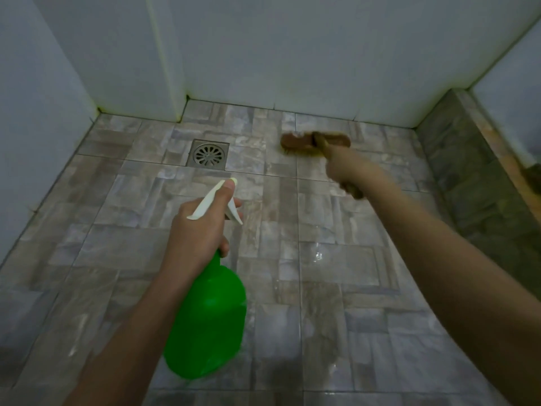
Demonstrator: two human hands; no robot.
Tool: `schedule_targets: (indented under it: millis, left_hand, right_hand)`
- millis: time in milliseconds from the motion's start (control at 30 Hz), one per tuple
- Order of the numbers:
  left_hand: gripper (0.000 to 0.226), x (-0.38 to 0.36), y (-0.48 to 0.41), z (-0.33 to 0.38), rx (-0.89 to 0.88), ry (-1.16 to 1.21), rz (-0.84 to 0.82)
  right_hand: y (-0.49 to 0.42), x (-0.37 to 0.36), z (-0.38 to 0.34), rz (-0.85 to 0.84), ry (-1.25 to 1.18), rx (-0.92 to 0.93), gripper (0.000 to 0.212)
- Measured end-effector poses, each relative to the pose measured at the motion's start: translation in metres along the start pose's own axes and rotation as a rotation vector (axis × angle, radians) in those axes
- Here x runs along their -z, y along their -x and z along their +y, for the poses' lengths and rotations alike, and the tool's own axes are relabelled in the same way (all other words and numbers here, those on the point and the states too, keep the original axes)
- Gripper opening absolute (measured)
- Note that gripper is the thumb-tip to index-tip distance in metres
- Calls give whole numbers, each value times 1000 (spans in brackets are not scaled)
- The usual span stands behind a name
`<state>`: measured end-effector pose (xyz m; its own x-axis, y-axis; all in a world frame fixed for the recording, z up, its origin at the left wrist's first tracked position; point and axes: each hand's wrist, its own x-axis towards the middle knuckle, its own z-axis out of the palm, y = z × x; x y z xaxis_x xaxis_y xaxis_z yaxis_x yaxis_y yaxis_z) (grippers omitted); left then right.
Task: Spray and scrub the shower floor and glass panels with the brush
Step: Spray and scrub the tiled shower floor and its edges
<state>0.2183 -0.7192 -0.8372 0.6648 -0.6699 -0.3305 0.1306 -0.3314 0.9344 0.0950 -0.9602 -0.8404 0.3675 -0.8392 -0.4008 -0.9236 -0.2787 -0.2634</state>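
My left hand (199, 230) grips the neck of a green spray bottle (207, 320) with a white trigger head (218, 200), its nozzle pointing toward the far floor. My right hand (348, 168) is shut on the handle of a brown scrubbing brush (301, 142). The brush head rests bristles-down on the tiled shower floor (336, 259), close to the back wall and to the right of the drain. The hand and brush are blurred. Wet, shiny patches show on the tiles in front of the brush.
A square metal floor drain (208, 153) sits left of the brush. White walls (292, 54) enclose the floor at the back and left, with a protruding column (164, 68) at back left. A tiled raised curb (474, 171) runs along the right side.
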Motion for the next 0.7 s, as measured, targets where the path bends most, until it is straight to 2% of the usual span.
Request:
schedule_targets:
  millis: [100, 200, 300, 400, 500, 600, 700]
  left_hand:
    - [39, -13, 1, 3, -16, 15, -26]
    - [40, -27, -2, 8, -28, 5, -63]
    - [33, -38, -5, 14, -40, 6, -107]
    - [39, -51, -10, 16, -48, 17, -108]
    - [41, -60, -11, 17, -41, 31, -110]
    - [38, -70, -16, 18, -24, 26, -122]
    - [38, -78, -17, 21, -20, 15, -153]
  right_hand:
    - [-25, 12, 5, 16, -40, -2, 74]
    - [36, -3, 30, -26, -7, -41, 69]
    - [73, -14, 54, -60, -2, -47, 77]
    - [4, 10, 56, 49, 18, -129, 59]
    - [-55, 42, 55, 103, 3, -157, 57]
    - [-25, 32, 76, 67, -15, -219, 57]
    - [27, 6, 98, 47, -38, -220, 72]
